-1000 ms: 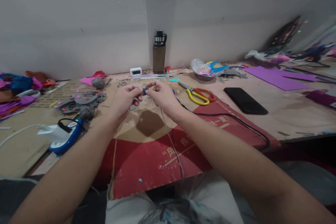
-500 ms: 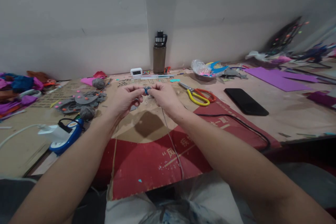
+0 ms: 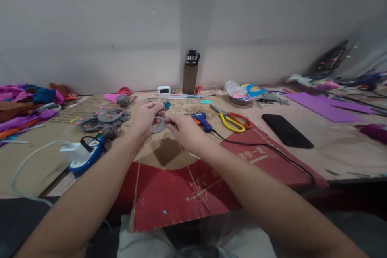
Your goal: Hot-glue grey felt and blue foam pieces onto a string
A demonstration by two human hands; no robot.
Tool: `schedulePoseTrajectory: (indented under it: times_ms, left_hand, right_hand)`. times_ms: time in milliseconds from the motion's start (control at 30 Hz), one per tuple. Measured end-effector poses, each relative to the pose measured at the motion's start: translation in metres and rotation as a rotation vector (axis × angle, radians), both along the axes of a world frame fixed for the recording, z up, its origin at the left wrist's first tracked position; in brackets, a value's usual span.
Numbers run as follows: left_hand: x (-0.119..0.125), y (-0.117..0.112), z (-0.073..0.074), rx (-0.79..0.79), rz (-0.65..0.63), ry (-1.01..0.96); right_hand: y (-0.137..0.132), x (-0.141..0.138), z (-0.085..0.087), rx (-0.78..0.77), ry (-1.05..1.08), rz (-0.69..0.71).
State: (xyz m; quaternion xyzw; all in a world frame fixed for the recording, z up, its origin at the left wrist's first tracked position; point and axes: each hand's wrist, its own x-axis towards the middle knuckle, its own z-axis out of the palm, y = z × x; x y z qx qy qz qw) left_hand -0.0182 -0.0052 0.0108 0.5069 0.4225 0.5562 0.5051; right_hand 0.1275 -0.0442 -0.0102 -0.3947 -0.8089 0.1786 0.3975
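My left hand [image 3: 148,117] pinches a small blue-teal piece [image 3: 167,105] between thumb and fingertips, above the cardboard. Just below and to the right of it, my right hand [image 3: 183,129] has its thumb and fingers pressed together. A faint thin line seems to run between the two hands; what the right fingers hold is too small to make out. A flat grey piece [image 3: 159,125] shows between the hands, and whether it is held or lying down I cannot tell. Beyond my right hand lies a blue glue gun [image 3: 204,121], partly hidden.
Yellow-and-red-handled scissors [image 3: 232,121] and a black phone [image 3: 286,130] lie to the right. A bottle [image 3: 190,73] and a small white clock [image 3: 163,90] stand by the wall. A blue power strip [image 3: 87,157] and grey scraps [image 3: 105,119] are at left.
Both hands were together at the blue piece. My right hand has moved down and slightly away from it, and the grey piece and glue gun show more. The view has tilted up.
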Motion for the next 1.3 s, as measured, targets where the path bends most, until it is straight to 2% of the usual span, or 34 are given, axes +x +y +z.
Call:
schedulePoseTrajectory:
  times_ms: [100, 167, 233, 333, 400, 467, 533, 600, 767, 833, 900, 967, 1067, 1167, 1300]
  left_hand:
    - [-0.002, 0.001, 0.000, -0.030, -0.037, -0.050]
    - [-0.003, 0.002, 0.001, -0.038, -0.038, -0.091]
    - [-0.005, 0.003, 0.001, -0.047, -0.036, -0.132]
    - [-0.007, 0.004, 0.002, -0.056, -0.054, -0.169]
    - [-0.008, 0.004, 0.002, -0.043, -0.062, -0.179]
    - [-0.008, 0.004, 0.002, -0.029, -0.058, -0.183]
    - [-0.009, 0.005, 0.001, -0.026, -0.059, -0.186]
    - [-0.009, 0.006, 0.000, -0.022, -0.057, -0.187]
    - [-0.009, 0.007, -0.002, -0.010, -0.023, -0.165]
    - [-0.008, 0.007, -0.002, -0.012, -0.014, -0.152]
    - [-0.007, 0.006, -0.002, -0.017, -0.001, -0.146]
    - [-0.007, 0.006, -0.002, -0.029, 0.015, -0.155]
    - [-0.008, 0.007, -0.003, -0.056, 0.031, -0.180]
    - [-0.010, 0.009, -0.004, -0.064, 0.044, -0.192]
    - [-0.011, 0.011, -0.004, -0.074, 0.062, -0.193]
  right_hand:
    - [-0.006, 0.004, 0.006, 0.059, -0.130, 0.101]
    - [-0.007, 0.013, 0.011, 0.072, -0.098, 0.096]
    - [-0.005, 0.028, 0.015, 0.059, 0.030, -0.044]
    - [0.006, 0.056, 0.012, 0.077, 0.103, -0.388]
    - [0.016, 0.072, 0.005, 0.011, -0.051, -0.553]
    - [0.024, 0.082, -0.005, -0.133, -0.261, -0.609]
    - [0.029, 0.085, -0.014, -0.269, -0.370, -0.579]
    - [0.032, 0.083, -0.020, -0.347, -0.373, -0.553]
    - [0.040, 0.077, -0.026, -0.395, -0.246, -0.554]
    - [0.041, 0.078, -0.027, -0.392, -0.105, -0.556]
    - [0.039, 0.077, -0.026, -0.359, 0.122, -0.510]
    - [0.031, 0.075, -0.022, -0.303, 0.344, -0.392]
    - [0.015, 0.067, -0.011, -0.240, 0.505, -0.161]
    - [0.002, 0.060, -0.005, -0.230, 0.509, -0.033]
    - [-0.003, 0.057, -0.006, -0.211, 0.363, -0.042]
